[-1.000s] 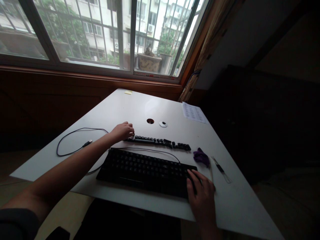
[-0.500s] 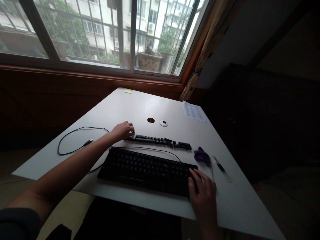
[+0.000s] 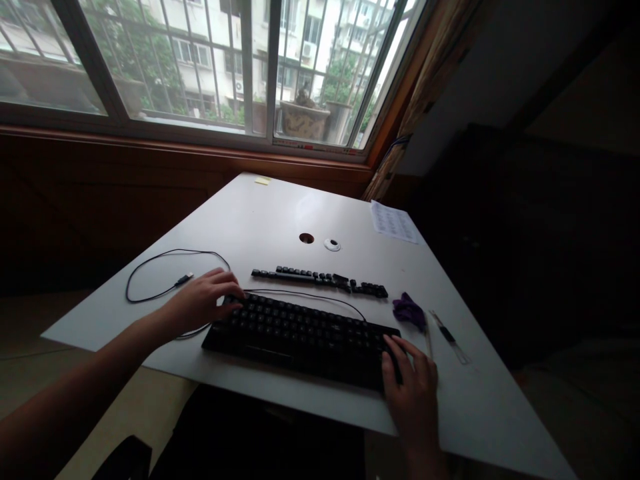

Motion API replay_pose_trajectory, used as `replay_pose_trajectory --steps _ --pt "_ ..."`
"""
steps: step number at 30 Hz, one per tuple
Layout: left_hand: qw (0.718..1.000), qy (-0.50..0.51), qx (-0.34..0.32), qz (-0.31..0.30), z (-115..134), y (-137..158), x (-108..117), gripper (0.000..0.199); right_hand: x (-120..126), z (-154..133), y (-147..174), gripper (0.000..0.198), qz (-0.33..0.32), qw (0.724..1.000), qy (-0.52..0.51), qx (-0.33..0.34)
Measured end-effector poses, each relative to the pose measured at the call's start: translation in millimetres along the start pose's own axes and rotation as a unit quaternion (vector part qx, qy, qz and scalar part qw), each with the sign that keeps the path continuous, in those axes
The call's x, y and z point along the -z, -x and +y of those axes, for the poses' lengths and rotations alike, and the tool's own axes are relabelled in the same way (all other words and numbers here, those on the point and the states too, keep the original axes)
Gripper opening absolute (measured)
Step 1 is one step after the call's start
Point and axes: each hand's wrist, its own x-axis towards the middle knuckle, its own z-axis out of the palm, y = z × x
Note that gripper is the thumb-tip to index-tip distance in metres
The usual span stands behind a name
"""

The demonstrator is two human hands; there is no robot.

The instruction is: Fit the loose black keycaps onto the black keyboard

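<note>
A black keyboard [image 3: 300, 340] lies near the table's front edge. At its upper left corner is my left hand [image 3: 210, 300], with thumb and fingertips bent toward each other over the corner keys. Whatever sits between those fingertips is too small and dark to make out. My right hand [image 3: 413, 373] rests on the keyboard's right end, thumb and fingers apart. Behind the keyboard lies a row of loose black keycaps [image 3: 320, 277], some touching, some with gaps. A black cable [image 3: 310, 295] runs between the keycaps and the keyboard.
Right of the keyboard lie a purple cloth [image 3: 409, 311] and a wire-ended puller-like tool [image 3: 450, 337]. A USB plug [image 3: 184, 280] lies left. Farther back are a table hole [image 3: 307, 238], its white cover ring [image 3: 332, 245], a printed sheet [image 3: 395, 222] and a yellow note [image 3: 263, 181].
My left hand has moved from the left end of the keycap row toward me, to the keyboard's upper left corner. My right hand stays on the right end. The view has shifted slightly.
</note>
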Motion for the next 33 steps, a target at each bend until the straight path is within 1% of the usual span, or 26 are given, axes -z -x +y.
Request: replay_pose_trajectory --steps 3,7,13,19,22,27,33 --pt "0.999 0.019 -0.001 -0.026 17.1 25.7 -2.8 0.009 -0.9 1.3 0.0 0.032 0.002 1.000 0.006 0.006" --pt "0.999 0.008 -0.002 -0.044 27.0 39.3 -10.8 0.012 -2.2 2.8 0.5 0.033 0.004 1.000 0.007 0.009" --pt "0.998 -0.038 -0.014 -0.042 28.0 41.6 -17.7 0.013 -2.6 3.2 1.6 0.032 0.006 1.000 0.007 0.012" --pt "0.994 -0.092 -0.027 -0.053 35.8 37.7 -19.5 0.010 -2.4 2.4 1.0 0.032 0.006 1.000 0.011 0.013" --pt "0.991 -0.117 -0.035 -0.057 38.2 37.0 -23.3 0.014 -2.9 2.5 1.3 0.033 0.002 1.000 0.011 0.013" --pt "0.991 -0.124 -0.030 -0.046 39.9 40.3 -28.0 0.014 -2.9 2.4 2.2 0.032 -0.002 1.000 0.010 0.011" --pt "0.991 -0.123 -0.025 -0.052 45.5 43.2 -28.3 0.014 -1.8 0.3 0.4 0.031 -0.008 1.000 0.018 0.011"
